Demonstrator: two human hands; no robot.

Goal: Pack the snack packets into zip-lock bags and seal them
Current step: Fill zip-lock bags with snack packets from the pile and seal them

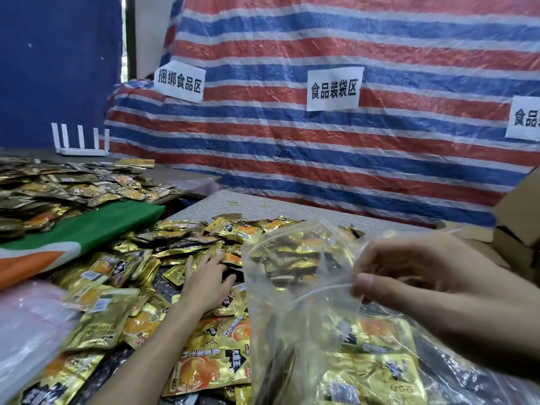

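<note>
A heap of gold snack packets [187,238] with orange and black print covers the table in front of me. My right hand [415,276] pinches the rim of a clear zip-lock bag [292,325] and holds it open and upright. Packets show through the bag's plastic. My left hand [207,279] reaches forward into the heap, left of the bag's mouth, its fingers spread on the packets; whether they grip one is hidden.
A second pile of packets [58,188] lies on a lower table at left, beside a green and orange cloth [87,232]. Clear plastic bags [26,325] are stacked at the near left. Cardboard boxes [517,229] stand at right. A striped tarp [321,159] hangs behind.
</note>
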